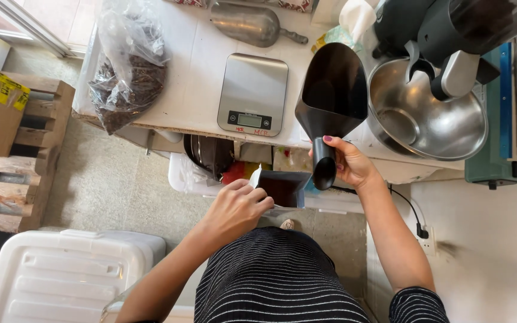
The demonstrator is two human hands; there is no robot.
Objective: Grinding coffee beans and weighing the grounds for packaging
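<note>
Head view: kitchen scale [252,93] beside steel bowl [426,113].

Free counter between scale [252,94] and bowl [444,128].

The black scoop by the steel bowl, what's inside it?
The black scoop, held by the right hand, looks empty: only its dark inner wall shows. Its deepest part near the handle is in shadow, so leftover grounds cannot be ruled out.

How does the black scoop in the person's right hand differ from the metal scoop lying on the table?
The black scoop is dark, matte and held by the right hand; the metal scoop is shiny silver and lies untouched behind the scale. The black one looks larger. Both have handles.
</note>
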